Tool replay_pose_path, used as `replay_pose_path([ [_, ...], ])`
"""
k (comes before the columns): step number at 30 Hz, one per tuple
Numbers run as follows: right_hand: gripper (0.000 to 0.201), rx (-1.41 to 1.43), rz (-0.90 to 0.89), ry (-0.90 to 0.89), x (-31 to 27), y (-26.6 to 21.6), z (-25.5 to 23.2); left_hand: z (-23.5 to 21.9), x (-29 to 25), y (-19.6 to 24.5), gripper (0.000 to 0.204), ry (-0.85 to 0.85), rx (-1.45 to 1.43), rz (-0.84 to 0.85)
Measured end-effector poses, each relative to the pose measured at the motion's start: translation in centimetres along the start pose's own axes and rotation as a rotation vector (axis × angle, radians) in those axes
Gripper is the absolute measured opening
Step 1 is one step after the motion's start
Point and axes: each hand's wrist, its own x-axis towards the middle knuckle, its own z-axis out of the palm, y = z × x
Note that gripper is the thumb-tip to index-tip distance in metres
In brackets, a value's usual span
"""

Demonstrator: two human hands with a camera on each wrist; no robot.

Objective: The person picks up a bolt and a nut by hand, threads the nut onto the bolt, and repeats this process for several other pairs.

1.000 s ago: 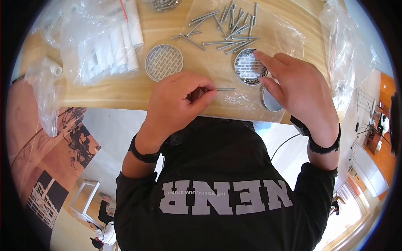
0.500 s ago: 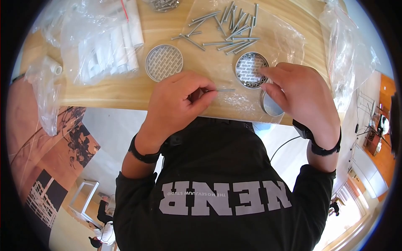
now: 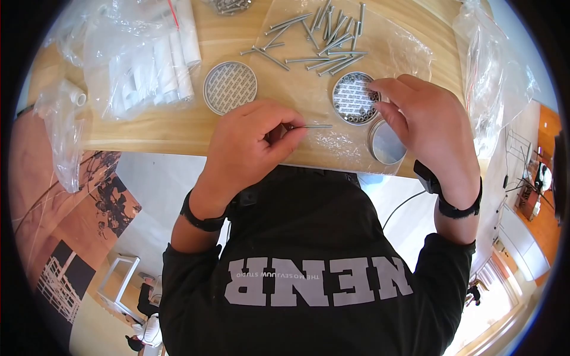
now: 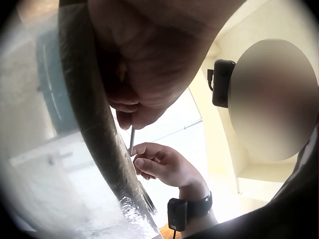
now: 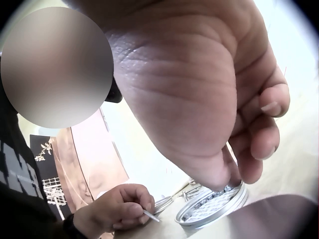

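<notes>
My left hand (image 3: 252, 139) pinches a thin metal screw (image 3: 319, 126) between thumb and forefinger, its shank pointing right in the head view. My right hand (image 3: 430, 115) reaches over a round tin (image 3: 354, 98) with small nuts along its inner edge and printed paper on its bottom. Forefinger and thumb are apart at the tin's right rim, close to the nuts. In the right wrist view, the palm and thumb hide part of the tin and the forefinger's tip. Below it, a shiny round tin or lid (image 3: 389, 143) partly lies under my right hand.
Beyond the tin lies a heap of long screws (image 3: 335, 35) on a clear plastic sheet. Another round tin (image 3: 230, 88) with printed paper stands left. White tubes in a plastic bag (image 3: 157, 71) fill the far left; another clear bag (image 3: 496, 77) lies right. The table's edge runs near my body.
My right forefinger has drawn back from the tin's far rim to its right side. The tin of nuts and the shiny round one have shifted slightly. My left hand holds the screw still.
</notes>
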Motion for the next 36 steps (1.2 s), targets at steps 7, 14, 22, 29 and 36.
replay_pose_path([
  [7, 0.011, -0.096, -0.047, 0.102, 0.1, 0.0, 1.2, 0.2, 0.1, 0.1, 0.013, 0.013, 0.006, 0.001],
  [14, 0.01, -0.233, 0.01, 0.005, 0.8, -1.0, 0.8, 0.2, 0.2, 0.0, 0.013, 0.015, 0.027, 0.025],
  [22, 0.009, -0.248, -0.007, 0.021, 1.0, -0.6, 1.0, 0.3, 0.1, -0.1, 0.012, 0.035, 0.022, 0.033],
  [29, 0.01, -0.197, -0.026, 0.003, 1.5, -0.3, 0.8, 0.2, 0.1, 0.0, 0.011, 0.036, 0.009, 0.029],
  [36, 0.011, -0.241, -0.056, -0.002, 1.7, -0.3, 1.1, 0.3, 0.0, -0.4, 0.011, 0.055, 0.012, 0.069],
])
